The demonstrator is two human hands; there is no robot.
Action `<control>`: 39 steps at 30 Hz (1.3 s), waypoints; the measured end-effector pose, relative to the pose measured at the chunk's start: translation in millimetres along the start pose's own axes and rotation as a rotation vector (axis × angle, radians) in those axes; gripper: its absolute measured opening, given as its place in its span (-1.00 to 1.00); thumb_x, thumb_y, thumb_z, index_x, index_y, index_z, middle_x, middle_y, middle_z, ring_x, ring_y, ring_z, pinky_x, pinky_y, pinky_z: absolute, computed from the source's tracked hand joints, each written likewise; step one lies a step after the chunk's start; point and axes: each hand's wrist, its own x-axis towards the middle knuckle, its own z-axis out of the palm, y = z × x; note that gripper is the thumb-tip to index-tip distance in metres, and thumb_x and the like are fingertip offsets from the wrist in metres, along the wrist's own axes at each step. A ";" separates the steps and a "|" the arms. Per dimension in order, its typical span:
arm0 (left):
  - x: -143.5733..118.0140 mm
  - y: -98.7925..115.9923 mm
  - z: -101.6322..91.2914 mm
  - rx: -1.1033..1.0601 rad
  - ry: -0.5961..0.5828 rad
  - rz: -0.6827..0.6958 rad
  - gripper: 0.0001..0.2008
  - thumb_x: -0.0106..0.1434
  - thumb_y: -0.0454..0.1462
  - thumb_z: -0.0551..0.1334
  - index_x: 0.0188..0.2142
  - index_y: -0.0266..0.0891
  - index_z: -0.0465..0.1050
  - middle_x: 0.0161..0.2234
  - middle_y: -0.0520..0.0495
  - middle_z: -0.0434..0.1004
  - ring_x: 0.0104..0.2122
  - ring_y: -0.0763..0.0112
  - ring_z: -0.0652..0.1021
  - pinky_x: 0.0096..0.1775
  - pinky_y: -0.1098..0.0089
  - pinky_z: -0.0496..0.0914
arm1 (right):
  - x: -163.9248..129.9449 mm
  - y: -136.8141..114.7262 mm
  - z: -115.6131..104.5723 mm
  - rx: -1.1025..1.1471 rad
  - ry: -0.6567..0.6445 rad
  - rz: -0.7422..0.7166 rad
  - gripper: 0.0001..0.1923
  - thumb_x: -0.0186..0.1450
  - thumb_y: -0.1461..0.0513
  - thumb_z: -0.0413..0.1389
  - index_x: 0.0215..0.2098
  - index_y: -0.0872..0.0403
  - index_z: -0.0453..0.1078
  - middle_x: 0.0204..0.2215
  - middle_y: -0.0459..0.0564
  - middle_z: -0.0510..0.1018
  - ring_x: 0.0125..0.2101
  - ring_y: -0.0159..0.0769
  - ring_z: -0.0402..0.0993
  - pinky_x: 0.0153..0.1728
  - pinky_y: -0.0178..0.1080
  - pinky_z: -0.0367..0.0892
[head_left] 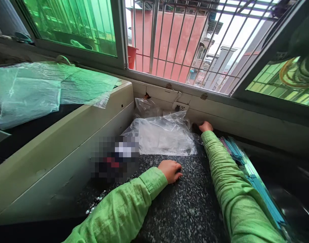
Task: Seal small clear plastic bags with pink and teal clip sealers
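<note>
My left hand [170, 171] rests palm down on the dark speckled countertop [184, 209]. Its fingers are loosely bent, thumb and fingertips a little apart, with nothing in them. Farther back, my right hand [206, 126] reaches to the foot of the wall under the window. Those fingers are curled in beside a dark object [195, 128], and what they grip is hidden. Clear plastic bags [166, 135] lie in a crumpled heap on the counter, just left of my right hand and beyond my left one.
A cream-coloured casing [93, 125] borders the counter on the left, with plastic sheeting [55, 87] on top. A wall socket [181, 107] sits behind the bags. Teal strips [260, 189] lie right of my right sleeve. Barred window [169, 40] behind; a blurred patch hides something at left.
</note>
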 end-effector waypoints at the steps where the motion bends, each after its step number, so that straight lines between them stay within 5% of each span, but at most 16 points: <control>1: 0.0 -0.1 -1.0 -0.008 0.004 -0.010 -0.70 0.15 -0.09 0.06 -0.22 -0.15 0.40 -0.28 -0.10 0.49 -0.25 0.28 0.49 -0.25 0.35 0.36 | -4.7 3.2 -8.0 -0.011 0.007 0.011 -0.68 0.12 0.15 0.09 -0.21 0.18 0.38 -0.26 0.17 0.51 -0.24 -0.16 0.44 -0.29 -0.23 0.28; 9: 3.1 -1.4 -7.1 -0.174 0.190 -0.085 -0.74 0.13 -0.17 0.12 -0.23 -0.20 0.44 -0.38 -0.04 0.47 -0.36 0.44 0.46 -0.26 0.44 0.33 | -80.4 17.3 -50.1 0.001 0.025 -0.093 -0.69 0.12 0.16 0.05 -0.16 0.02 0.34 -0.27 -0.01 0.53 -0.24 -0.28 0.41 -0.30 -0.32 0.24; 15: 10.1 -11.3 -11.0 -0.341 0.388 -0.142 -0.74 0.10 -0.27 0.15 -0.20 -0.28 0.43 -0.49 0.00 0.41 -0.46 0.51 0.40 -0.32 0.47 0.32 | -165.1 15.6 -35.4 0.280 -0.036 -0.372 -0.67 0.08 0.22 0.08 -0.17 0.09 0.33 -0.34 -0.03 0.52 -0.42 -0.37 0.40 -0.33 -0.32 0.28; 22: 13.6 -19.9 -9.8 -0.541 0.495 -0.177 -0.75 0.08 -0.27 0.17 -0.25 -0.32 0.44 -0.55 0.05 0.33 -0.53 0.57 0.33 -0.39 0.51 0.29 | -234.9 9.7 -25.4 0.535 -0.104 -0.535 -0.67 0.07 0.21 0.09 -0.18 0.10 0.34 -0.34 -0.03 0.50 -0.44 -0.39 0.36 -0.33 -0.30 0.31; 29: 12.2 -15.2 -6.1 -0.644 0.500 0.045 -0.85 0.07 -0.27 0.17 -0.53 -0.33 0.42 -0.59 0.04 0.29 -0.58 0.60 0.29 -0.50 0.53 0.24 | -256.2 16.6 -24.7 0.598 -0.074 -0.526 -0.68 0.09 0.19 0.08 -0.17 0.05 0.35 -0.35 -0.04 0.49 -0.43 -0.38 0.36 -0.33 -0.28 0.33; 35: 5.4 -11.4 -9.8 -0.524 0.638 0.191 -0.81 0.12 -0.26 0.14 -0.53 -0.31 0.42 -0.60 0.04 0.25 -0.60 0.60 0.28 -0.51 0.54 0.23 | -255.3 21.8 -30.0 0.667 0.059 -0.507 -0.62 0.06 0.12 0.15 -0.17 0.06 0.33 -0.26 0.03 0.45 -0.39 -0.33 0.38 -0.33 -0.23 0.34; 39: 1.5 -9.0 -9.9 -0.455 0.680 0.236 -0.81 0.14 -0.25 0.13 -0.50 -0.31 0.43 -0.58 0.03 0.25 -0.61 0.61 0.26 -0.53 0.54 0.21 | -254.8 21.0 -35.4 0.695 0.161 -0.436 -0.82 0.13 0.12 0.08 -0.38 0.07 0.36 -0.43 -0.01 0.46 -0.42 -0.32 0.38 -0.35 -0.23 0.32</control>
